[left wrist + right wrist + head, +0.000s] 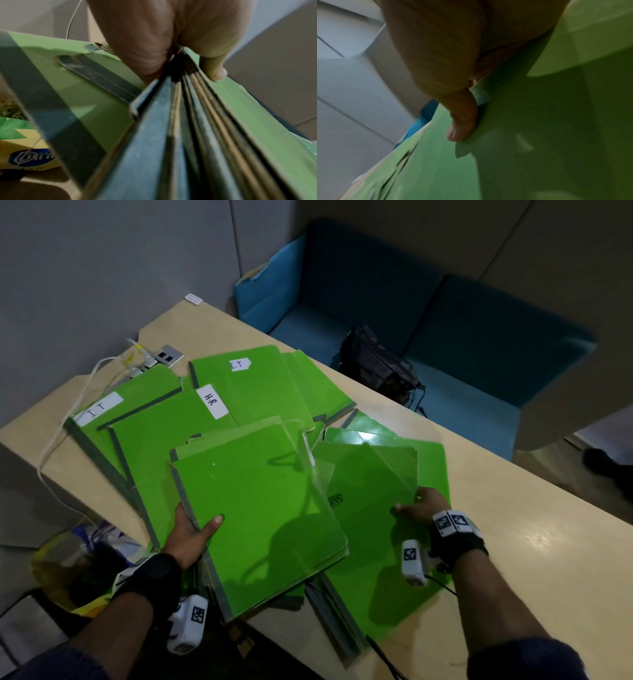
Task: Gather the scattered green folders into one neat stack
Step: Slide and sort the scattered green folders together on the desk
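Note:
Several green folders lie fanned over the table [534,546]; three at the back carry white labels, "I T" [99,405], "H.R" [212,402] and "I.T" [240,364]. My left hand [193,530] grips a stack of green folders [263,508] at its grey spine edge, thumb on top and fingers underneath. The left wrist view shows the stack's spines [188,135] pinched in that hand [171,54]. My right hand [419,505] pinches the right edge of a green folder with a clear cover [370,491]. In the right wrist view its thumb [464,121] presses on the green cover [539,135]; the fingers are hidden.
A white cable [56,440] runs from a socket plate [168,356] at the table's back left. A blue sofa [462,337] with a black bag [376,361] stands behind the table. A yellow bag [65,563] sits on the floor, left of the table.

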Demonstrator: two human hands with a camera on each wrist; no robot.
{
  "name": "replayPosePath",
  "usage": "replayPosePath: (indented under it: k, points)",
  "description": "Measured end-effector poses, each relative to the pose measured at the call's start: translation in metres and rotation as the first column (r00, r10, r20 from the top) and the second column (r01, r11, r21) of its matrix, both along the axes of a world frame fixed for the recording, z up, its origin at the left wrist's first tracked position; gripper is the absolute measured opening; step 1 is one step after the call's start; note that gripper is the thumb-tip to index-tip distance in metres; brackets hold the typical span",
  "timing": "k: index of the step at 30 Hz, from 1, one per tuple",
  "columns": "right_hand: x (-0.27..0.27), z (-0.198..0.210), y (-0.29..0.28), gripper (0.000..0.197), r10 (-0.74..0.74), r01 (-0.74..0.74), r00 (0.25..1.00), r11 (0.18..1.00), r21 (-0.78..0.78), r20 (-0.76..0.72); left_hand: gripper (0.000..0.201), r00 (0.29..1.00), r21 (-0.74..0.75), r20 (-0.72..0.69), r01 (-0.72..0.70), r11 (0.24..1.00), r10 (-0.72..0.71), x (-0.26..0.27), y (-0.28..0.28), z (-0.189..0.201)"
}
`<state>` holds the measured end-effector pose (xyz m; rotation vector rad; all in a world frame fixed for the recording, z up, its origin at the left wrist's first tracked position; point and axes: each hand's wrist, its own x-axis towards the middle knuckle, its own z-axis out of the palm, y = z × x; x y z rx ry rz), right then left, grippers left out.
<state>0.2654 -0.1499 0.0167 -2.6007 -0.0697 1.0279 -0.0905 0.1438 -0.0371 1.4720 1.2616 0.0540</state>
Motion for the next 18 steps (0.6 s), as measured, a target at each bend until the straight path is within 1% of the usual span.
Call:
replayPosePath:
  k: [2, 3, 6, 8, 10, 12, 13, 14, 15, 16, 18]
  points:
    - [0.008, -0.002, -0.031, 0.054, -0.019, 0.020, 1.000, 1.000, -0.016, 0.023, 0.125, 1.000, 0.004, -0.002, 0.011, 1.000, -0.011, 0.002, -0.001, 0.002]
    - [0.011, -0.003, -0.048, 0.049, -0.029, 0.030, 0.999, 0.999, -0.032, 0.023, 0.120, 1.000, 0.004, 0.003, 0.012, 1.000, -0.012, 0.003, -0.003, 0.004]
    - [0.015, -0.004, -0.095, 0.043, -0.070, 0.071, 0.997, 0.993, -0.096, 0.019, 0.108, 1.000, 0.011, 0.015, -0.005, 1.000, 0.005, 0.004, -0.005, 0.006]
    - [0.018, -0.001, -0.125, 0.047, -0.130, 0.132, 0.991, 0.979, -0.152, 0.026, 0.094, 1.000, 0.025, 0.028, -0.010, 1.000, 0.009, 0.007, -0.007, 0.007]
    - [0.021, 0.005, -0.153, 0.062, -0.172, 0.179, 0.984, 0.960, -0.214, 0.049, 0.084, 0.999, 0.042, 0.031, -0.013, 0.999, 0.012, 0.008, -0.007, 0.005]
    - [0.026, 0.013, -0.175, 0.081, -0.151, 0.171, 0.984, 0.945, -0.279, 0.091, 0.081, 1.000, 0.055, 0.025, -0.011, 0.998, 0.010, 0.008, -0.007, 0.002]
    - [0.029, 0.017, -0.183, 0.084, -0.131, 0.160, 0.985, 0.944, -0.289, 0.116, 0.080, 1.000, 0.058, 0.022, -0.010, 0.998, 0.009, 0.009, -0.007, 0.001]
    - [0.033, 0.023, -0.187, 0.080, -0.106, 0.142, 0.985, 0.949, -0.280, 0.139, 0.080, 1.000, 0.057, 0.019, -0.011, 0.998, 0.010, 0.009, -0.007, 0.001]
    - [0.038, 0.028, -0.189, 0.072, -0.076, 0.116, 0.984, 0.960, -0.254, 0.162, 0.081, 1.000, 0.053, 0.011, -0.011, 0.999, 0.010, 0.009, -0.008, 0.001]
    - [0.043, 0.032, -0.187, 0.064, -0.044, 0.084, 0.982, 0.973, -0.217, 0.182, 0.082, 1.000, 0.051, 0.004, -0.010, 0.999, 0.010, 0.009, -0.008, 0.000]
    - [0.057, 0.038, -0.174, 0.056, 0.024, 0.007, 0.977, 0.990, -0.144, 0.214, 0.086, 1.000, 0.043, -0.004, -0.016, 0.999, 0.016, 0.008, -0.006, 0.001]
